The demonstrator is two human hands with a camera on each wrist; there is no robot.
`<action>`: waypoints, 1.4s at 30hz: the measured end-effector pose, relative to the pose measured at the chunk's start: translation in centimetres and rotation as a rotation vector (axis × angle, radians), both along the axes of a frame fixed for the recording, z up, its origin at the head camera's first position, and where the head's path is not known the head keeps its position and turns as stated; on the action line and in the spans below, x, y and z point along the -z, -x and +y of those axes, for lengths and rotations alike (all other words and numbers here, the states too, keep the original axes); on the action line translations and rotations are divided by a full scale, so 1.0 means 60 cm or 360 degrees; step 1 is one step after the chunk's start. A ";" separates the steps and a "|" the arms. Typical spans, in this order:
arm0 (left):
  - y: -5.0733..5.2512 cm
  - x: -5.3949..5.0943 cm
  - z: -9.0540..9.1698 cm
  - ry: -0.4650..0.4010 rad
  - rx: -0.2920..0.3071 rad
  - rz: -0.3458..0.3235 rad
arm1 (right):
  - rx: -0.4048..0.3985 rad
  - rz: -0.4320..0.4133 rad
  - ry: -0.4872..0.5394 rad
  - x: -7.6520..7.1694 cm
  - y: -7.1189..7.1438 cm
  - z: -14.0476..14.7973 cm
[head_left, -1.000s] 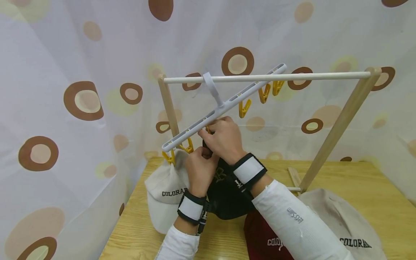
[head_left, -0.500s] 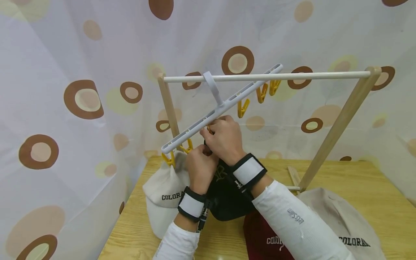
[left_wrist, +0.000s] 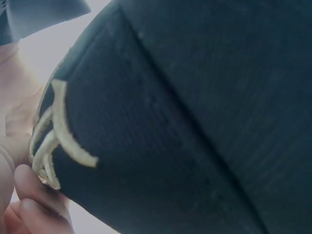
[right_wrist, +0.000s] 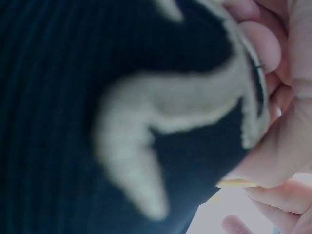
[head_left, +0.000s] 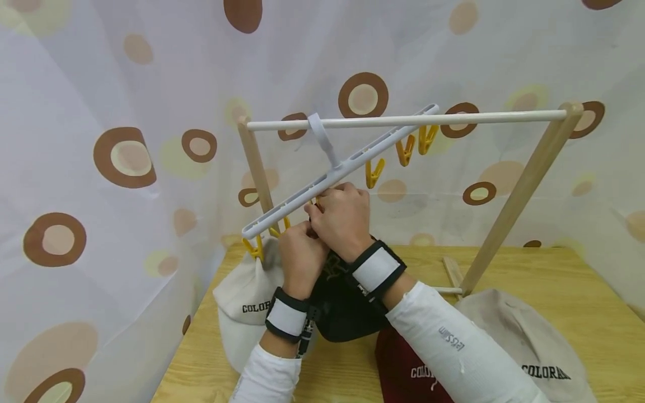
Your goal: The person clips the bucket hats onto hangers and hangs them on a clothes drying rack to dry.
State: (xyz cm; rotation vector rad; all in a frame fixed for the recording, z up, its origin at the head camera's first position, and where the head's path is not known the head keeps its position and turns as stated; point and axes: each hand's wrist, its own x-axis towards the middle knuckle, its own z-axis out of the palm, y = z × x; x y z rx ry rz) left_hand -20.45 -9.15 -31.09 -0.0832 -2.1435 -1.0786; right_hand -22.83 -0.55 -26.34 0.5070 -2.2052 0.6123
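A black cap (head_left: 347, 313) with pale embroidery hangs below the white hanger (head_left: 335, 174). My left hand (head_left: 302, 260) pinches its top edge with curled fingers; in the left wrist view those fingers (left_wrist: 41, 197) press on the cloth (left_wrist: 146, 131) beside the embroidery. Just above and to the right, my right hand (head_left: 344, 218) grips a yellow clip under the hanger bar, mostly hidden by the fingers. A yellow sliver of the clip (right_wrist: 239, 184) shows below my right hand (right_wrist: 287, 131) in the right wrist view, close to the cap's edge.
A beige cap (head_left: 244, 291) hangs from a yellow clip (head_left: 256, 248) at the left. Several yellow clips hang right of my hands. The white rail (head_left: 494, 117) has wooden posts. A red cap (head_left: 398, 364) and another beige cap (head_left: 524, 330) lie on the table (head_left: 579, 296).
The head view has shifted slightly. Both hands, the black cap and the hanger's left end sit a little further left, with the same grips. The hanging beige cap has swung slightly left and down.
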 end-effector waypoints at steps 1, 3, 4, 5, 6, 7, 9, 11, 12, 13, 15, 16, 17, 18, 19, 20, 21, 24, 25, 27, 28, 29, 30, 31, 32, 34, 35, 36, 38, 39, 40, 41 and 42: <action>0.000 0.000 0.000 0.0007 -0.0001 -0.0001 | 0.0002 -0.0007 0.0006 0.000 -0.001 0.000; -0.001 0.000 -0.001 0.0022 -0.0002 -0.0006 | 0.0011 -0.0013 0.0013 0.000 -0.002 0.000; -0.002 0.000 -0.001 0.0029 -0.0004 -0.0004 | 0.0014 -0.0014 0.0018 0.001 -0.002 0.000; -0.002 0.000 -0.002 0.0040 -0.0012 -0.0003 | 0.0015 -0.0014 0.0023 0.001 -0.003 -0.001; -0.003 0.000 -0.001 0.0050 -0.0018 0.0002 | 0.0016 -0.0014 0.0025 0.001 -0.003 -0.001; -0.003 0.000 -0.001 0.0067 -0.0031 0.0007 | 0.0017 -0.0013 0.0027 0.001 -0.003 -0.001; -0.003 0.001 0.000 0.0110 -0.0064 0.0020 | 0.0019 -0.0016 0.0033 0.001 -0.004 -0.001; -0.003 0.002 0.001 0.0151 -0.0085 0.0034 | 0.0020 -0.0029 0.0044 0.001 -0.005 0.000; -0.003 0.002 0.002 0.0166 -0.0091 0.0039 | 0.0022 -0.0036 0.0048 0.002 -0.005 0.000; -0.003 0.001 0.002 0.0180 -0.0101 0.0042 | 0.0023 -0.0038 0.0049 0.001 -0.005 0.001; -0.004 0.001 0.003 0.0196 -0.0106 0.0042 | 0.0025 -0.0048 0.0054 0.002 -0.004 0.001; -0.005 0.001 0.003 0.0197 -0.0108 0.0038 | 0.0024 -0.0050 0.0057 0.002 -0.004 0.002; -0.005 0.001 0.003 0.0200 -0.0116 0.0029 | 0.0021 -0.0052 0.0058 0.003 -0.004 0.002; -0.006 0.000 0.004 0.0200 -0.0124 0.0027 | 0.0014 -0.0052 0.0057 0.004 -0.003 0.002; -0.006 0.001 0.003 0.0202 -0.0129 0.0020 | 0.0007 -0.0052 0.0058 0.006 -0.002 0.003; -0.007 0.000 0.003 0.0202 -0.0138 0.0009 | -0.0002 -0.0052 0.0059 0.007 -0.001 0.003; -0.008 0.000 0.002 0.0201 -0.0147 -0.0002 | -0.0016 -0.0053 0.0061 0.009 -0.001 0.003; -0.009 -0.001 0.000 0.0227 -0.0182 -0.0016 | -0.0057 -0.0088 0.0073 0.012 0.000 0.005; -0.010 -0.002 0.000 0.0237 -0.0189 -0.0022 | -0.0066 -0.0103 0.0082 0.012 0.000 0.006; -0.010 -0.003 -0.001 0.0254 -0.0203 -0.0034 | -0.0089 -0.0140 0.0099 0.013 0.000 0.008; -0.010 -0.002 -0.001 0.0255 -0.0207 -0.0041 | -0.0100 -0.0160 0.0106 0.014 0.000 0.009; -0.010 -0.002 -0.001 0.0249 -0.0210 -0.0050 | -0.0114 -0.0174 0.0109 0.015 0.000 0.010; -0.010 -0.002 -0.001 0.0242 -0.0212 -0.0070 | -0.0135 -0.0185 0.0115 0.016 0.000 0.011; -0.010 -0.001 -0.001 0.0234 -0.0209 -0.0090 | -0.0160 -0.0194 0.0118 0.017 -0.001 0.011; -0.010 -0.001 -0.001 0.0234 -0.0209 -0.0109 | -0.0186 -0.0201 0.0120 0.019 -0.001 0.012; -0.010 0.000 -0.002 0.0241 -0.0209 -0.0123 | -0.0240 -0.0215 0.0128 0.022 -0.002 0.013; -0.010 0.000 -0.002 0.0255 -0.0215 -0.0119 | -0.0270 -0.0218 0.0129 0.023 -0.002 0.014; -0.009 0.000 -0.003 0.0271 -0.0223 -0.0109 | -0.0305 -0.0223 0.0132 0.024 -0.002 0.015; -0.008 -0.001 -0.005 0.0293 -0.0250 -0.0076 | -0.0373 -0.0237 0.0134 0.025 -0.003 0.015; -0.008 -0.001 -0.007 0.0298 -0.0268 -0.0065 | -0.0408 -0.0246 0.0136 0.025 -0.003 0.015; -0.008 -0.002 -0.008 0.0301 -0.0286 -0.0054 | -0.0442 -0.0255 0.0137 0.026 -0.004 0.015; -0.008 -0.003 -0.010 0.0298 -0.0299 -0.0051 | -0.0470 -0.0264 0.0138 0.026 -0.005 0.015; -0.008 -0.004 -0.012 0.0291 -0.0303 -0.0053 | -0.0492 -0.0278 0.0140 0.026 -0.006 0.015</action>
